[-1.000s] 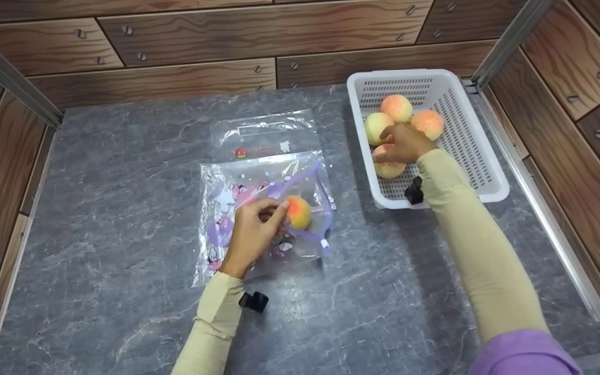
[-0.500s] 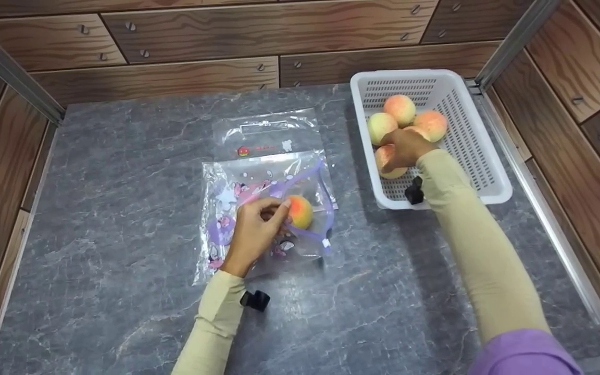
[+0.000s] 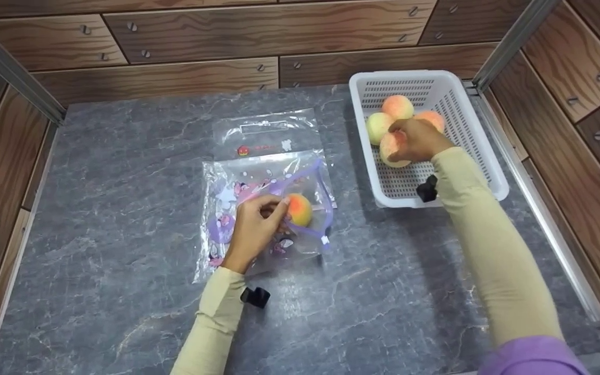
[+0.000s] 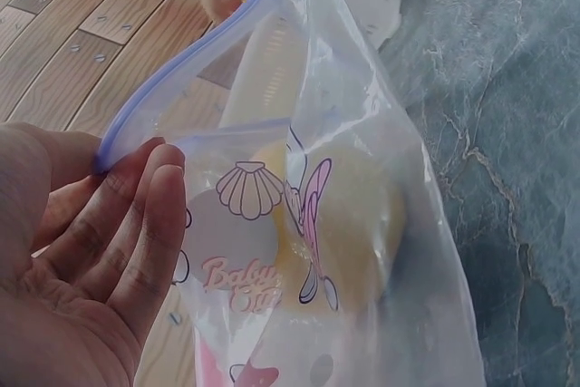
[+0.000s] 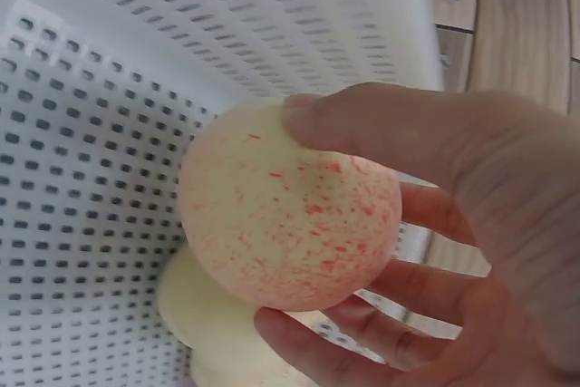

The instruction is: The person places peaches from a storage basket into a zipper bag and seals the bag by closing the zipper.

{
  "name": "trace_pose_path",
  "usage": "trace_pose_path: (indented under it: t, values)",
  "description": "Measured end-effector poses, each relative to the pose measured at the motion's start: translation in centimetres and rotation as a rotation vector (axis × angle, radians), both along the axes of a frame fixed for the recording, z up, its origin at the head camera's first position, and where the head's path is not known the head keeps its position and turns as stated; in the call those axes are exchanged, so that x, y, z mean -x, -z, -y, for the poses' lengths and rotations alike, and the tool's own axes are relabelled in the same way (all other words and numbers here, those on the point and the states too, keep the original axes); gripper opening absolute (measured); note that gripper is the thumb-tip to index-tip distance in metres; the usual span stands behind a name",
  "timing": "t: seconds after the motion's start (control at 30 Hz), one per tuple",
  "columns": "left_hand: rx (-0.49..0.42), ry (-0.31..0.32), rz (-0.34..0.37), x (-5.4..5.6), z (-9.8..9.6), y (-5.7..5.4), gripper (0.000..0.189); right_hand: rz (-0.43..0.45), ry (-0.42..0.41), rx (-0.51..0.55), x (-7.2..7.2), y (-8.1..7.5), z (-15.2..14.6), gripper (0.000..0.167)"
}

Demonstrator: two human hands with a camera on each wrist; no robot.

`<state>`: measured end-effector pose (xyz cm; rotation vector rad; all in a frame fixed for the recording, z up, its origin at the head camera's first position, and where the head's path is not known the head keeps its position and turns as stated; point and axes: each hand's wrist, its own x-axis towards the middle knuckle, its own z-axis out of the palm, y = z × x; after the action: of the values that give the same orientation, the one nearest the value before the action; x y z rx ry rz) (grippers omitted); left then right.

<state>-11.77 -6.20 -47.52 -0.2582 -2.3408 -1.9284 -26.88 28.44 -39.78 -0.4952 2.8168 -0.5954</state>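
My left hand (image 3: pixel 255 226) pinches the purple zip edge of a clear printed zip bag (image 3: pixel 220 229), holding its mouth apart. One peach (image 3: pixel 300 211) lies inside the bag near the mouth; the bag film blurs it in the left wrist view. My right hand (image 3: pixel 421 139) grips another peach (image 5: pixel 290 210) inside the white basket, thumb over the top and fingers around the far side. Several peaches are in the basket, among them a red-topped peach (image 3: pixel 398 106) and a paler peach (image 3: pixel 378 128). The right hand partly covers one more peach (image 3: pixel 432 120).
The white slotted basket (image 3: pixel 494 190) stands at the back right of the grey marbled table (image 3: pixel 123 208). Behind the zip bag lies a clear plastic sheet or bag (image 3: pixel 266 138) with a cut-out handle. Wood-patterned walls (image 3: pixel 190 31) enclose the back and sides.
My right hand has closed around the front peach and raised it slightly, away from its spot at the basket's near left. The left hand and bag have barely moved.
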Motion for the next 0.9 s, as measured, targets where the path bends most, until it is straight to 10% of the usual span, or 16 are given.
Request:
trace_pose_path:
  t: [0.5,0.9]
  values:
    - [0.004,-0.003,-0.013,-0.2,-0.4,0.3,0.015,-0.233,0.121,0.291,-3.8,-2.8,2.0,0.063]
    - [-0.019,0.003,-0.011,-0.3,-0.5,0.2,0.016,-0.026,-0.051,0.637,-7.6,-0.7,7.5,0.062]
